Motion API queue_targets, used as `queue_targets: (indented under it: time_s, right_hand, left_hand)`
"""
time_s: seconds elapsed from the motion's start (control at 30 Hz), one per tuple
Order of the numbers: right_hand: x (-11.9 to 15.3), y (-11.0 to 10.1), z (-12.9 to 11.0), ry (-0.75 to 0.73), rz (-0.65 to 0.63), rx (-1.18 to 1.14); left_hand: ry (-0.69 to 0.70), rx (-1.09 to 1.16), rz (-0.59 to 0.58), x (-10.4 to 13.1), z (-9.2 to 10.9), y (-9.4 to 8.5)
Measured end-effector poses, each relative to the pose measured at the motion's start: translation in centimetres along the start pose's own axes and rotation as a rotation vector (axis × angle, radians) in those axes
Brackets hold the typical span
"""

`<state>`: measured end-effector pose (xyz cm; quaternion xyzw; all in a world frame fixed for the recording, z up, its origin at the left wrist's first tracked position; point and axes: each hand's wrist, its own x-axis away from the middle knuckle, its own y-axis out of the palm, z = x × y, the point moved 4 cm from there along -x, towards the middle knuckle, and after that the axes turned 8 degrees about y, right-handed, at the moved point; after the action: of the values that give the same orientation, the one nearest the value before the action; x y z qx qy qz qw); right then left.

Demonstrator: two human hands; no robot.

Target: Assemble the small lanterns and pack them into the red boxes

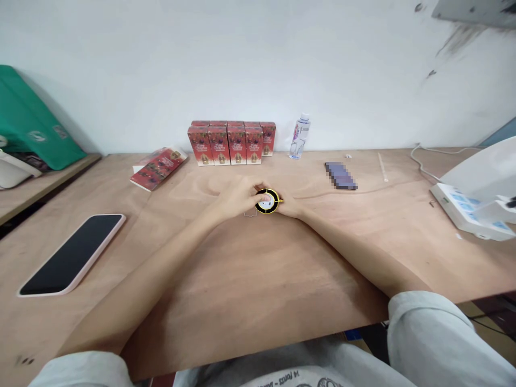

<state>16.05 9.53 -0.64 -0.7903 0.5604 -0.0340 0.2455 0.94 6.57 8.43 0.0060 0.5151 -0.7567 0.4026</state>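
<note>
A small round object (266,201) with a black ring, yellow edges and a pale centre is held between both hands, above the middle of the wooden table. My left hand (239,198) is closed on its left side, the thumb reaching onto the pale face. On the right side, my right hand (288,204) has its fingers curled round the same object, partly hidden behind it. A thin white outline shows just below the left fingers; what it belongs to is unclear.
Red boxes (237,145) stand in rows by the wall, beside a clear bottle (300,137). Flattened red cartons (159,168) and a phone (72,255) lie left. Rightward are a dark blurred item (341,176), a thin strip (382,167) and a white power strip (470,209).
</note>
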Motion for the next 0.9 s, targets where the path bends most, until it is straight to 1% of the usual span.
queue_targets:
  time_s: [0.1,0.17,0.3,0.4,0.57,0.7,0.83,0.9]
  right_hand:
    - [0.0,0.1,-0.3,0.005,-0.021,-0.027]
    - [0.0,0.1,-0.6,0.005,-0.02,-0.041]
    - [0.0,0.0,-0.9,0.008,-0.012,-0.062]
    - [-0.1,0.0,-0.8,0.005,-0.003,-0.072]
    - [-0.1,-0.1,-0.8,0.007,0.001,-0.093]
    - [0.0,-0.1,-0.9,0.012,-0.007,-0.097]
    - [0.0,-0.1,-0.7,0.015,-0.02,-0.082]
    - [-0.1,-0.1,-0.4,0.02,-0.03,-0.068]
  left_hand:
    - [0.033,0.013,-0.015,0.0,0.1,-0.1]
    - [0.08,-0.003,-0.029,0.1,0.2,-0.3]
    - [0.191,-0.15,-0.055,0.3,0.5,-0.4]
    - [0.22,-0.232,-0.025,0.4,0.5,-0.1]
    - [0.223,-0.189,0.021,0.5,0.4,0.5]
    - [0.198,-0.179,0.051,0.4,0.5,0.5]
    - [0.148,-0.143,0.06,0.4,0.5,0.6]
    - [0.08,-0.142,0.066,0.4,0.2,0.7]
